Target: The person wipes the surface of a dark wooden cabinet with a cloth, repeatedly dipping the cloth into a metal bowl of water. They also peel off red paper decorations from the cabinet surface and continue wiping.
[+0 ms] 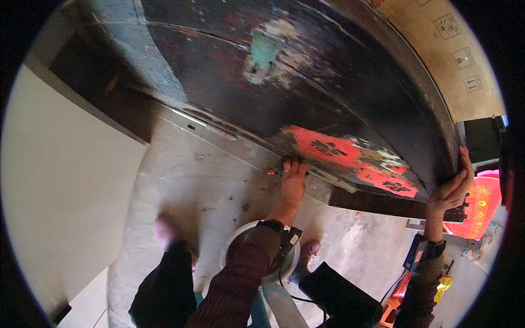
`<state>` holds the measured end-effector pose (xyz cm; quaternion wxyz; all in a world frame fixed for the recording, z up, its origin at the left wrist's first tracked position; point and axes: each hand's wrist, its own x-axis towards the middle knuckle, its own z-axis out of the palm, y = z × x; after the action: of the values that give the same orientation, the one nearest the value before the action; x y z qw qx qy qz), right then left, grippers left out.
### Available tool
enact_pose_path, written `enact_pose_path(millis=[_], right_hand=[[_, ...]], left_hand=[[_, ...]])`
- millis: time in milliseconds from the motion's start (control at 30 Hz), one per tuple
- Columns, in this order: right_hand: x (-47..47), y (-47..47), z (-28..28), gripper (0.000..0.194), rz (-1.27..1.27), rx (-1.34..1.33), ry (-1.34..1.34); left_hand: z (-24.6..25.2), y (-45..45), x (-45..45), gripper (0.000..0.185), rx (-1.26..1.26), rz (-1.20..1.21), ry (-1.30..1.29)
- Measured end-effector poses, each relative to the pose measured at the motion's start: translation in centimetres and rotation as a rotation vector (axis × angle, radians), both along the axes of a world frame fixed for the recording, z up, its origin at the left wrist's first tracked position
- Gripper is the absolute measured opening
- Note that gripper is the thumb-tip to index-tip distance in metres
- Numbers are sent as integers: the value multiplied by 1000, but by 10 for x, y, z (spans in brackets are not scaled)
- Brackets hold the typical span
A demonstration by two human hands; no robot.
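Observation:
A large dark wooden chest or cabinet (229, 78) fills the upper part of the view. It has scuffed paint and a greenish metal lock plate (262, 53). Two red paper pieces (324, 145) with black markings are stuck near its lower edge, torn and peeling in places. My left hand (293, 184) curls its fingers at that lower edge, with the fingertips partly hidden. Farther right, my right hand (451, 192) grips the chest's right-hand edge, fingers along its side. A small red and green item (272, 171) lies beside my left fingers.
A cardboard box (471, 69) sits against the chest at upper right. Under my left forearm stands a round white bucket (229, 242) on the concrete floor (172, 188). A pale panel (65, 176) borders the left. At right are a red printed bag (475, 205) and orange plastic item (391, 311).

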<state>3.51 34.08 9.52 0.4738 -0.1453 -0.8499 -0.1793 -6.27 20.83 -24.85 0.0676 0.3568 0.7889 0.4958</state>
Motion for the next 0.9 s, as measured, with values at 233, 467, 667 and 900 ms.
enact_pose_path(millis=[233,467,667,900], right_hand=[[0,-2,2,27,30,11,-46],[1,-1,1,26,14,18,-36],[-2,-4,0,27,1,7,-10],[-1,-3,0,31,7,-37,-10]], left_hand=[[1,-56,-43,45,254,134,-74],[-6,-75,-162,45,194,616,71],[-16,-44,-139,44,53,529,130],[0,-3,-33,43,31,290,117]])
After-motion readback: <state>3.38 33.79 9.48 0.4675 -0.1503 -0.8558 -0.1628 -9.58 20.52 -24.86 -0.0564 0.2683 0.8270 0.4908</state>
